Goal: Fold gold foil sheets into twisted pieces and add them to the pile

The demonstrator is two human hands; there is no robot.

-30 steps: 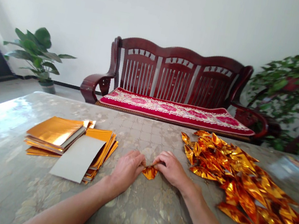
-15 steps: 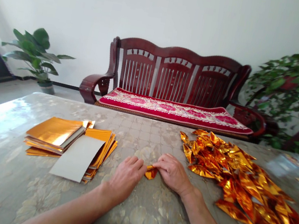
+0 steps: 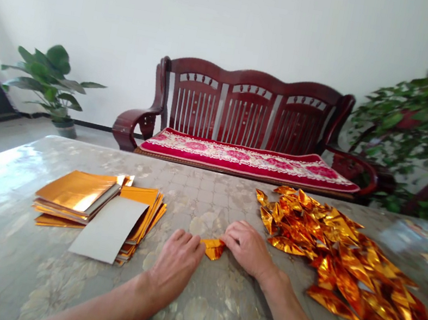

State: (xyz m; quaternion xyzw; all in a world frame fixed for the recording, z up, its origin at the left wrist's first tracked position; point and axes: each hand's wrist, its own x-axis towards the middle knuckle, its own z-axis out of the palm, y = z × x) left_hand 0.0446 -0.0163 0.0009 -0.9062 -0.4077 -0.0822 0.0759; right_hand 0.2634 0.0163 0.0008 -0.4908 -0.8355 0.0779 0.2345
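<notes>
On the table (image 3: 2,211), the foil piece (image 3: 213,247) lies between the left hand (image 3: 176,263) and right hand (image 3: 248,248). The sheet stack (image 3: 100,207) sits to the left, the folded pile (image 3: 340,256) to the right. Behind the table stands the bench (image 3: 247,124), with 1 plant (image 3: 52,79) at its left.

no readable text, labels, brand marks, nos. or signs anywhere in view.
</notes>
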